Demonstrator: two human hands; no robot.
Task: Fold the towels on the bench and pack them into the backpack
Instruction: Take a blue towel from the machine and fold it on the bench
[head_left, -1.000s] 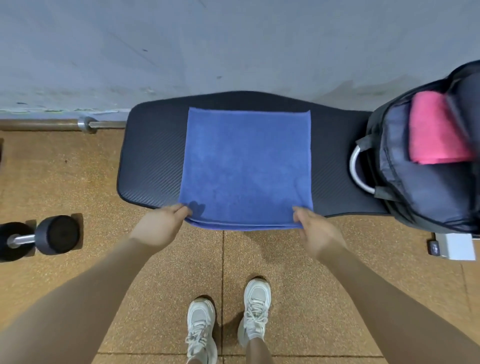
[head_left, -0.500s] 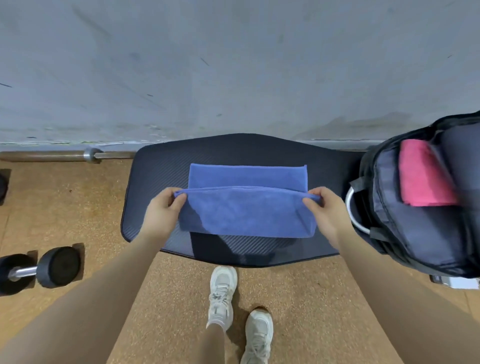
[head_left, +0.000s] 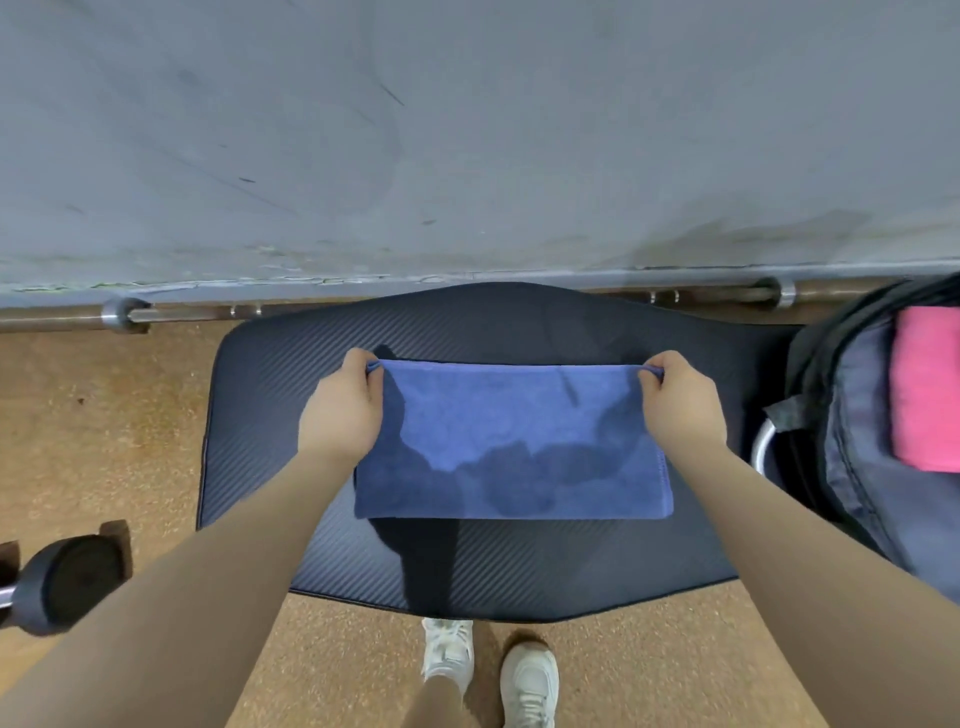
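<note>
Head cam: blue towel (head_left: 511, 441) is folded in half and lying flat mid-bench (head_left: 270, 415). Left hand (head_left: 340, 410) has a pinching grip on the far corner at about 10 o'clock of the towel, right hand (head_left: 680, 402) has a pinching grip on the other far corner at 2 o'clock. Open backpack (head_left: 852, 441) sits at 3 o'clock with a pink towel (head_left: 927, 389) inside. Dumbbell (head_left: 67, 584) on the floor at 8 o'clock, barbell (head_left: 124, 313) along the wall.

Blue towel (head_left: 511, 441), pink towel (head_left: 927, 387), black ribbed-looking bench (head_left: 270, 395)
</note>
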